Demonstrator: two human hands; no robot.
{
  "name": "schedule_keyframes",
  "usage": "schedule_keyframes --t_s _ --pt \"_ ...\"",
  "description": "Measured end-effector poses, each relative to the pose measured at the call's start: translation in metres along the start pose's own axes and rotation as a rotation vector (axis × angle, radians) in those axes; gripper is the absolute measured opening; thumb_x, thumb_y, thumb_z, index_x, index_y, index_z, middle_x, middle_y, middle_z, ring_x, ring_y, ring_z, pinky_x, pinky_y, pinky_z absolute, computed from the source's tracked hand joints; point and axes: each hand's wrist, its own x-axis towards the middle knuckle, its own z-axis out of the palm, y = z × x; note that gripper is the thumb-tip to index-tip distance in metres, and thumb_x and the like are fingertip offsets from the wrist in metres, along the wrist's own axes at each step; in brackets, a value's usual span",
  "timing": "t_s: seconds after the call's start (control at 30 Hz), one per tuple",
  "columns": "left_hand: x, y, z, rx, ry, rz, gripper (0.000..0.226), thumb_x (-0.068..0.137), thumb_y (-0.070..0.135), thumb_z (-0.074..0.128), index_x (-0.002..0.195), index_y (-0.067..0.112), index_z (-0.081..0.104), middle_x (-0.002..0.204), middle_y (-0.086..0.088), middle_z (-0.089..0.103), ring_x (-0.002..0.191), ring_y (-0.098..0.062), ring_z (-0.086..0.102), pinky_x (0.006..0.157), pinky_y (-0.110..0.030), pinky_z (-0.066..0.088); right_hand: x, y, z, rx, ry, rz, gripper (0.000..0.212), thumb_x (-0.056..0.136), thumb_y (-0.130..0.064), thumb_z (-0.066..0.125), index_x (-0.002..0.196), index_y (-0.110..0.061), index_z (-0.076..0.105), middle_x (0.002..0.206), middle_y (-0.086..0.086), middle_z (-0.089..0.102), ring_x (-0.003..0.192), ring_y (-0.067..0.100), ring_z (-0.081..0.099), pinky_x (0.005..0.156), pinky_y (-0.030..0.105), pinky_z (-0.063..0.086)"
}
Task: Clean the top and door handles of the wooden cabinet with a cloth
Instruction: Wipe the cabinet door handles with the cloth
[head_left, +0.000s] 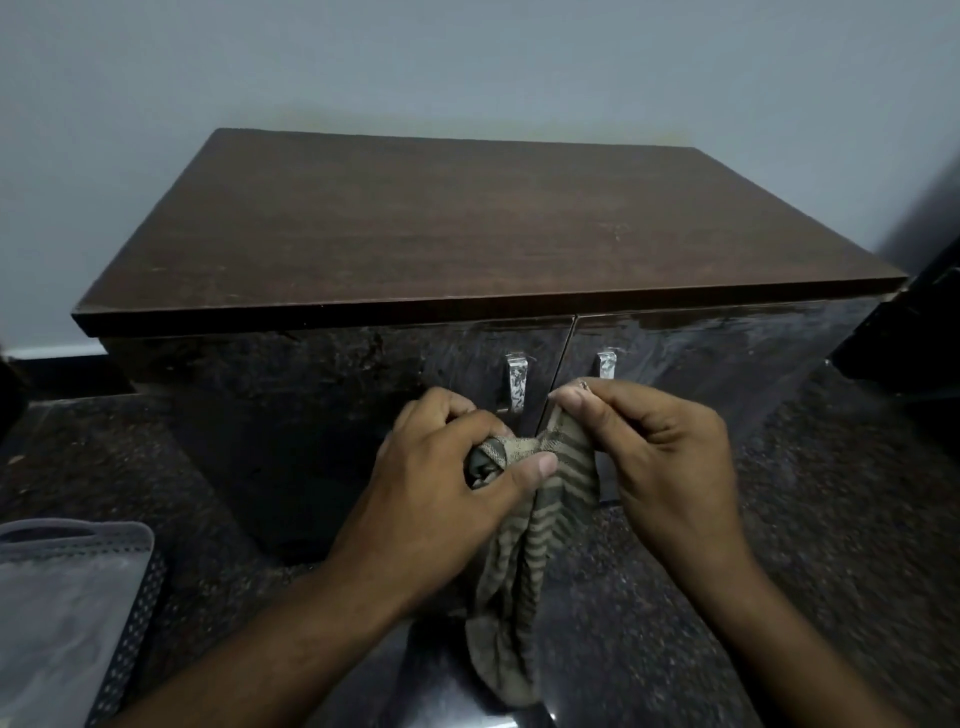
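Cabinet top (467, 228) matt wood; doors (363, 395) glossy; handles (517, 382) shiny metal; cloth (540, 525) striped weave.

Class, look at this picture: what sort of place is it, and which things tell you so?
Probably a room in a home, though that is uncertain. A low wooden cabinet with two metal door handles stands against a plain wall on a speckled stone floor, with a perforated grey basket beside it.

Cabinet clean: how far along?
Done: nothing I can confirm; the cabinet top is bare, and wiping can't be judged from it. In hand: both the left hand and right hand bunch the striped cloth before the doors. Left: both door handles, untouched.
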Motion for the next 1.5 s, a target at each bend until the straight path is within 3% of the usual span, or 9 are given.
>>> schedule_keyframes --t_s 0.13,0.37,0.53,0.67,0.77,0.97,1.07,1.23,1.5 --pt "-0.002 0.012 0.001 -0.132 -0.006 0.092 0.029 0.09 0.049 0.051 0.106 0.03 0.067 0.107 0.02 0.061 0.107 -0.003 0.057 0.089 -0.029 0.047 0.003 -0.004 0.006 0.083 -0.073 0.04 0.018 0.092 -0.029 0.065 0.092 -0.018 0.079 0.083 -0.007 0.076 0.075 0.002 0.07 0.065 0.013 0.05" --pt "0.001 0.03 0.006 -0.162 0.169 0.101 0.009 0.089 0.028 0.066 0.091 0.024 0.073 0.09 0.012 0.07 0.088 -0.002 0.065 0.075 -0.024 0.051 0.009 -0.006 -0.004 0.31 -0.124 0.274 0.037 0.094 -0.031 0.066 0.072 -0.001 0.065 0.05 0.019 0.061 0.029 0.027 0.049 0.033 0.027 0.04" --pt "0.001 0.031 -0.003 -0.266 0.125 -0.013 0.016 0.095 0.026 0.057 0.084 0.024 0.068 0.072 0.012 0.067 0.069 -0.003 0.063 0.058 -0.016 0.045 0.013 0.005 -0.016 -0.066 -0.159 0.05 0.044 0.096 -0.042 0.06 0.067 -0.01 0.066 0.069 0.004 0.064 0.064 0.014 0.061 0.061 0.03 0.049" --pt "0.0 0.033 -0.006 -0.386 0.025 -0.119 0.022 0.099 0.036 0.047 0.087 0.026 0.062 0.076 0.005 0.067 0.069 -0.007 0.063 0.062 -0.03 0.05 0.003 0.011 -0.002 0.364 -0.273 0.33 0.05 0.099 -0.045 0.052 0.091 0.003 0.065 0.085 0.028 0.068 0.074 0.029 0.064 0.07 0.044 0.053" --pt "0.0 0.035 -0.008 -0.404 -0.069 -0.134 0.024 0.082 0.056 0.064 0.092 0.035 0.061 0.088 0.014 0.068 0.08 0.001 0.064 0.065 -0.02 0.049 -0.004 0.01 0.008 0.558 -0.392 0.48 0.05 0.103 -0.046 0.049 0.101 0.001 0.066 0.096 0.023 0.072 0.084 0.032 0.069 0.072 0.037 0.058" --pt "-0.002 0.017 -0.013 -0.158 -0.029 -0.001 0.017 0.074 0.027 0.082 0.081 0.035 0.068 0.086 0.015 0.061 0.085 0.0 0.059 0.068 -0.007 0.041 -0.005 0.015 -0.008 0.662 -0.667 0.706 0.039 0.093 -0.024 0.068 0.104 0.013 0.068 0.105 0.03 0.071 0.092 0.029 0.07 0.084 0.034 0.058" --pt "-0.002 0.008 -0.013 -0.168 0.024 0.015 0.01 0.078 0.027 0.079 0.084 0.031 0.073 0.086 0.015 0.064 0.085 0.0 0.062 0.071 -0.01 0.043 -0.006 0.014 -0.004 0.731 -0.557 0.698 0.034 0.088 -0.017 0.07 0.101 0.015 0.07 0.096 0.031 0.071 0.084 0.03 0.07 0.077 0.033 0.058" --pt "0.001 0.006 -0.009 0.018 0.103 0.179 0.022 0.09 0.028 0.062 0.109 0.027 0.072 0.106 0.018 0.059 0.104 -0.006 0.055 0.092 -0.016 0.04 -0.005 0.011 0.021 0.816 -0.01 0.583 0.025 0.084 -0.026 0.075 0.089 -0.002 0.074 0.081 0.021 0.067 0.07 0.027 0.063 0.073 0.037 0.053" --pt "0.002 0.008 -0.011 0.027 0.164 0.159 0.03 0.091 0.025 0.057 0.118 0.018 0.069 0.11 0.013 0.063 0.106 -0.006 0.057 0.094 -0.017 0.043 -0.007 0.021 0.048 -0.113 0.278 -0.243 0.011 0.091 0.001 0.069 0.097 -0.001 0.077 0.098 0.005 0.07 0.092 0.013 0.068 0.081 0.022 0.052"
